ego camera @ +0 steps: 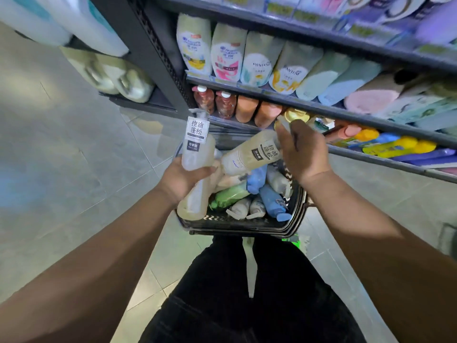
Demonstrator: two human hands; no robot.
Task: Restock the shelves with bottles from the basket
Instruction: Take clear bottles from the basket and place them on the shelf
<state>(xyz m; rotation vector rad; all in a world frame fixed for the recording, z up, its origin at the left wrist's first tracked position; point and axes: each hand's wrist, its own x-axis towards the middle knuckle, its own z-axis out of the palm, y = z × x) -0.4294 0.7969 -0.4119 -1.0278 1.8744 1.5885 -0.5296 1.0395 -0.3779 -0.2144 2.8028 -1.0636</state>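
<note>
- Left hand: wrapped round the middle of the upright pale bottle, above the basket
- Right hand: gripping the neck end of the tilted pale bottle, label sideways
- Basket: below both hands, more bottles lying inside
- Shelves: near, crowded
- Handling: find the matching row first, then seat one bottle at a time, upright, label outward

Top-shelf packs: blurred, cropped by upper edge.
Right-held bottle: neck hidden behind right hand.
Basket: far rim hidden behind right-held bottle, left-held bottle.
</note>
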